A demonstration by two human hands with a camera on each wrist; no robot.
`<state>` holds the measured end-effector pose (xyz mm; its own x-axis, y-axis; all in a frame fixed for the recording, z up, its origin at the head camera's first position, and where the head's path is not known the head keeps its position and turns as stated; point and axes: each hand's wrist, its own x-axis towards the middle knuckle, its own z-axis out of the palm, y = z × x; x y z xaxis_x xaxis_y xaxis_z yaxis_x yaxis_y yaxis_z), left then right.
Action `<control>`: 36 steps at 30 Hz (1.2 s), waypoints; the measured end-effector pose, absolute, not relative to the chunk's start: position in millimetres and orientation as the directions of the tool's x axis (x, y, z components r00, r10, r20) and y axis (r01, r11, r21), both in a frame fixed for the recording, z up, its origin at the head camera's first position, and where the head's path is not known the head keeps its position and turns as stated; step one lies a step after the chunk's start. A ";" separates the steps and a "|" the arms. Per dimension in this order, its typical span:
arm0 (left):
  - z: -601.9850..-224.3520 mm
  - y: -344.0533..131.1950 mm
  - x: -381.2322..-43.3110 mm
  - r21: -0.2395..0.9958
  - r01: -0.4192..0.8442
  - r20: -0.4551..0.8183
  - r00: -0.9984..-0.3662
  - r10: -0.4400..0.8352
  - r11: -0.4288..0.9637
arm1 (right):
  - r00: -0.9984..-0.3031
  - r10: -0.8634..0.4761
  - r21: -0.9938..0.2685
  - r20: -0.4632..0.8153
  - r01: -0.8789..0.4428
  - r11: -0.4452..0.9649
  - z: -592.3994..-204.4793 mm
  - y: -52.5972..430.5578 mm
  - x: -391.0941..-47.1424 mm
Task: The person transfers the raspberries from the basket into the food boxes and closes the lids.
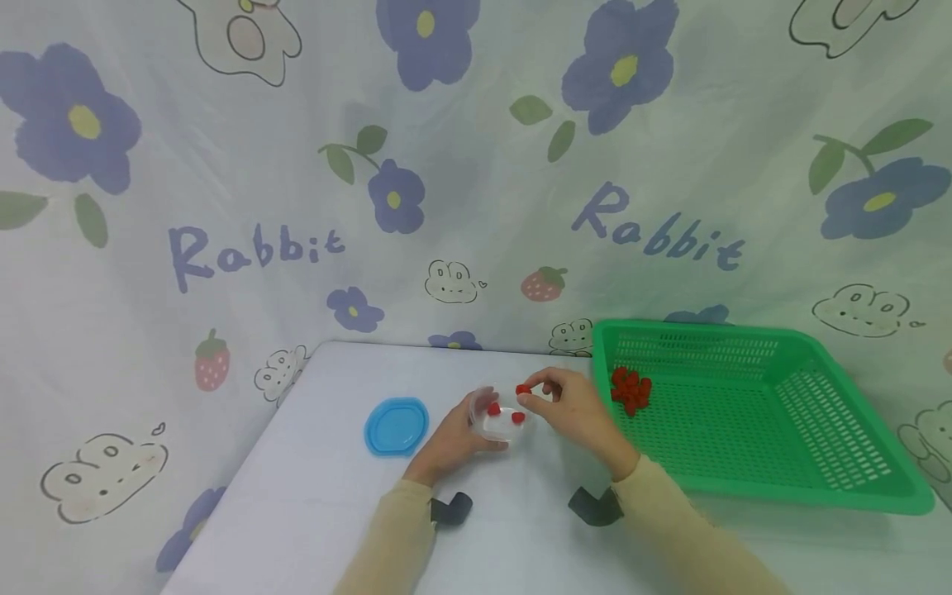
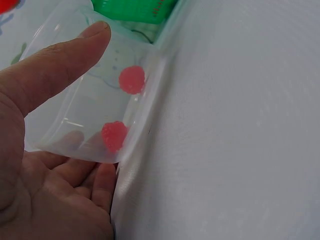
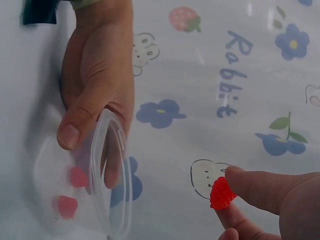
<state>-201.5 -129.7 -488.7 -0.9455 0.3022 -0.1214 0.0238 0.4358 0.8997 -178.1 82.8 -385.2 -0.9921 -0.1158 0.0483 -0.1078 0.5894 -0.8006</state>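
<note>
My left hand [image 1: 455, 438] grips a clear plastic cup [image 2: 75, 107] from its side, thumb on the near wall and fingers round the far one. Two red raspberries lie inside at the bottom; one raspberry [image 2: 132, 80] shows through the wall beside the other raspberry [image 2: 115, 136]. Between thumb and fingertips, my right hand [image 1: 576, 409] pinches another red raspberry [image 3: 222, 193]. That hand is just right of the cup's rim, with the fruit apart from it in the right wrist view.
A green plastic basket [image 1: 714, 487] stands on the right of the white table [image 1: 297, 512], with a small heap of red raspberries [image 1: 630, 390] in its left corner. Left of the cup lies a blue lid [image 1: 397, 426]. A patterned curtain [image 1: 476, 207] hangs behind the table.
</note>
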 end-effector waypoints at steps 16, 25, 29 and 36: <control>-489.6 -130.8 -205.1 0.897 0.033 -0.106 -0.952 0.287 0.441 | -0.992 -0.069 -0.803 0.104 -0.125 0.582 -418.4 57.2 -181.3; -489.3 -132.3 -205.6 0.896 0.054 -0.089 -0.951 0.297 0.441 | -0.989 -0.033 -0.826 0.142 -0.137 0.547 -432.3 50.5 -180.4; -489.8 -132.1 -205.2 0.894 0.057 -0.088 -0.951 0.297 0.445 | -0.988 -0.024 -0.837 0.153 -0.142 0.529 -436.3 48.9 -179.7; -486.9 -130.3 -203.4 0.896 0.066 -0.081 -0.948 0.307 0.439 | -0.992 -0.002 -0.854 0.129 -0.112 0.509 -440.0 48.3 -179.7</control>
<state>-203.4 -130.3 -486.9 -0.9482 0.3072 -0.0810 0.0656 0.4387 0.8962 -179.7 48.3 -440.0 -0.9916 -0.0023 0.1290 -0.1122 0.5086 -0.8537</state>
